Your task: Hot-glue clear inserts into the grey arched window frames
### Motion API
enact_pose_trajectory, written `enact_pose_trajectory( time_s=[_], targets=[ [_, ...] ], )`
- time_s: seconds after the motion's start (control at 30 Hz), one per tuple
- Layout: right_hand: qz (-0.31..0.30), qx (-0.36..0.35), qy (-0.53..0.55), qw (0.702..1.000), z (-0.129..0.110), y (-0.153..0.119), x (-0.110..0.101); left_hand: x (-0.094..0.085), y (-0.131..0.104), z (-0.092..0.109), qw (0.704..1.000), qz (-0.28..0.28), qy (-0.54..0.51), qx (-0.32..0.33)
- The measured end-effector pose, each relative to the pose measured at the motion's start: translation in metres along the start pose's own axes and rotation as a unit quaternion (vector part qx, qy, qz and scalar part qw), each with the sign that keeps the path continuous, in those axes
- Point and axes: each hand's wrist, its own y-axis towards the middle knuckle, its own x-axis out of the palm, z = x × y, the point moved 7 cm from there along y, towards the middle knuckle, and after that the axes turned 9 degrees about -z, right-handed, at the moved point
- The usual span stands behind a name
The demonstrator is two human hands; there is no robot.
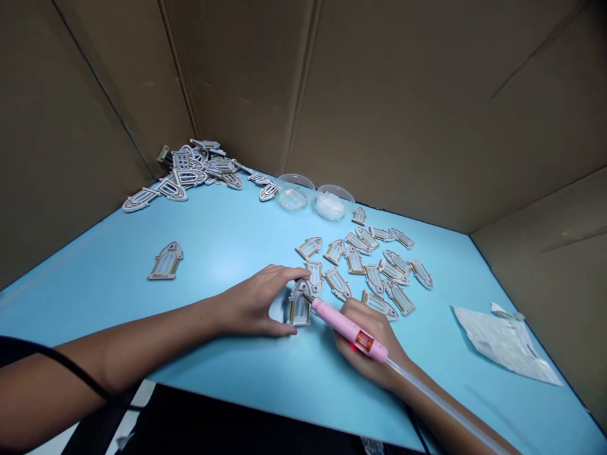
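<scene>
My left hand point(265, 300) grips a small white and gold arched window piece point(300, 308) by its top and bottom, between fingers and thumb. My right hand point(370, 341) is closed around a pink pen-shaped tool point(348, 330) with a clear stick running out of its back end. The metal tip of the tool meets the upper part of the arched piece, near its peak. Just behind and to the right lie several similar arched pieces point(353, 260), flat on the light blue table point(227, 373).
One arched piece point(167, 261) lies alone at the left. A pile of them point(203, 165) sits at the back left, beside two clear round tubs point(332, 203) with whitish contents. A crumpled white sheet point(505, 341) rests at the right. Cardboard walls point(389, 107) surround the table.
</scene>
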Motion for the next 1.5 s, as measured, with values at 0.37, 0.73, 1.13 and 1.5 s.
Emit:
enact_pose_trajectory(
  time_s=[0.37,0.73,1.13,1.5],
  targets=[
    [0.007,-0.023,-0.052,0.998,-0.010,0.002,-0.002,-0.001,0.000,0.007,1.000,0.010,0.002,0.027],
    [-0.003,-0.006,-0.067,0.998,-0.010,0.001,-0.003,-0.002,-0.001,0.008,0.999,0.017,0.005,0.030],
    [0.008,0.020,-0.030,0.999,-0.007,0.001,-0.004,-0.001,-0.002,0.001,1.000,0.011,-0.013,-0.013],
    [0.065,0.303,0.171,0.935,0.042,-0.014,-0.031,0.011,0.004,0.000,0.989,-0.127,0.027,-0.066]
  ],
)
